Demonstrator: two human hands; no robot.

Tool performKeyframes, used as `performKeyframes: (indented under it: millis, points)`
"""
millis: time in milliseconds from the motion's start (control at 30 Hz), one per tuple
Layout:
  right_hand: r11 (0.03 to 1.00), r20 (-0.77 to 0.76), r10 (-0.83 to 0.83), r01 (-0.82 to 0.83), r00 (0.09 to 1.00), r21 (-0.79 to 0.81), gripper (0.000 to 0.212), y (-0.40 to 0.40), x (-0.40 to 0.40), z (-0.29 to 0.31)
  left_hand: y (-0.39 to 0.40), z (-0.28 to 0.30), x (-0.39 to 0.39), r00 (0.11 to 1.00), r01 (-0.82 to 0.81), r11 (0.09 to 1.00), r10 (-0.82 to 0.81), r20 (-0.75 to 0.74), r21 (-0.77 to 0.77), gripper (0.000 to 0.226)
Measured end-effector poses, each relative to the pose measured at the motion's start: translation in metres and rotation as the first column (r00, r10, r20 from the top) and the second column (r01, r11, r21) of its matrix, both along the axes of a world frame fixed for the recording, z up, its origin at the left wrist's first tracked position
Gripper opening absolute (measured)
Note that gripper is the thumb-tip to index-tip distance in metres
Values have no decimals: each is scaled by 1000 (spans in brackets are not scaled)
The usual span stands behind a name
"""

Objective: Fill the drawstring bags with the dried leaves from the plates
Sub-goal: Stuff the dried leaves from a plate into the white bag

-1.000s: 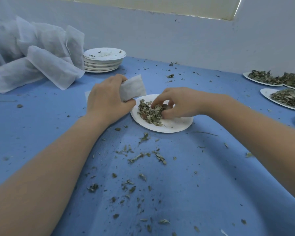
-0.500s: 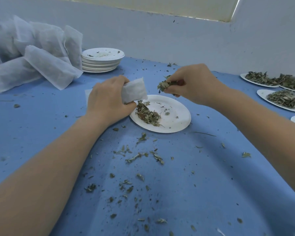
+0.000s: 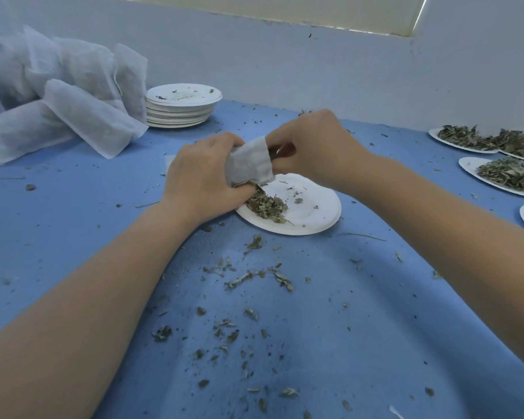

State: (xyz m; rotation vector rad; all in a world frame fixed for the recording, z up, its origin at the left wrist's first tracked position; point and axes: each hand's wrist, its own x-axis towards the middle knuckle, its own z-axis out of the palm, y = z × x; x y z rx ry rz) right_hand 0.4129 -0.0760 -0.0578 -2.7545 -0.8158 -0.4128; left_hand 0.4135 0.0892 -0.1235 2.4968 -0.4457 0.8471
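Just above the centre of the frame, the left hand (image 3: 204, 176) grips a small white drawstring bag (image 3: 250, 164), holding it over the near-left rim of the paper plate (image 3: 312, 213). The bag's long axis slants from lower left to upper right, its mouth turned toward the right hand (image 3: 312, 146). That hand sits right at the mouth, its fingers (image 3: 280, 151) curled at the opening; whether they pinch leaves cannot be told. A small heap of dried leaves (image 3: 266, 205) lies on the plate directly below the bag, so the right hand is the nearer for the next pinch, by my judgement.
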Motion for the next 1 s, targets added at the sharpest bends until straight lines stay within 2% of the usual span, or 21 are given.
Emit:
performKeyframes:
  millis: [133, 233, 400, 567, 667, 767, 900, 1000]
  points:
    - [941, -201, 37, 33, 979, 336, 24, -1, -4, 4, 0, 0, 0, 1000, -16, 1000, 16, 0, -5, 51]
    - [902, -365, 98, 73, 926, 426, 26, -5, -3, 7, 0, 0, 1, 1000, -13, 1000, 13, -12, -4, 51]
    - [767, -461, 208, 148, 863, 624, 22, -6, -4, 5, 0, -1, 2, 1000, -9, 999, 8, -19, -36, 49]
    - [866, -265, -5, 136, 964, 481, 14, 5, -4, -4, -6, 1, 0, 1000, 16, 998, -16, -5, -66, 44]
    - [875, -202, -52, 142, 978, 463, 17, 12, -2, -7, -9, 4, -3, 1000, 27, 996, -26, 12, -83, 46]
    - [886, -128, -79, 128, 989, 445, 10, 22, -2, -13, -13, 6, -4, 999, 39, 994, -38, 10, -99, 48]
    - [875, -63, -109, 126, 992, 468, 24, 30, -1, -20, -16, 7, -5, 999, 51, 993, -49, 22, -102, 48]
    - [866, -2, -148, 130, 989, 483, 19, 30, 1, -16, -11, 8, -4, 999, 39, 994, -36, 26, -100, 51]
